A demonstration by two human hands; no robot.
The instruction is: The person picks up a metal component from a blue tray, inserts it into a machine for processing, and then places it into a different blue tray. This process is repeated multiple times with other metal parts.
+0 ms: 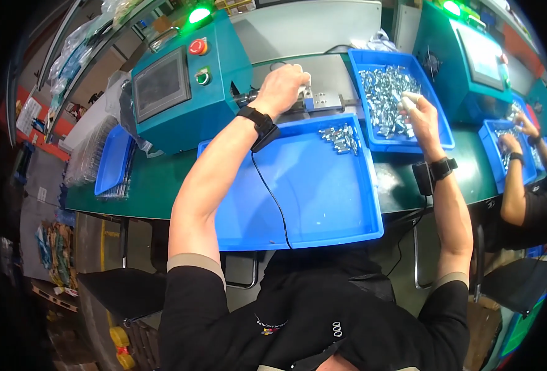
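Note:
My left hand [281, 90] is at the metal fixture [323, 102] beside the teal machine [190, 80]. Its fingers are bent together at the fixture's left end, and what they grip is hidden. Over the deep blue bin [403, 148] of small shiny metal parts [390, 102], my right hand [423, 119] has thumb and finger closed in a pinch. Pale covers sit on those fingertips, and anything between them is too small to make out. Below the fixture lies a wide blue tray [292, 210], with a small pile of metal parts [341, 138] in its far right corner.
A red stop button [197, 47] and a dark screen [161, 83] are on the machine. Another blue tray [114, 159] leans at the left. To the right stands a second teal machine [465, 62], with a co-worker's hands [513, 139] at another bin. A black cable [273, 198] crosses the tray.

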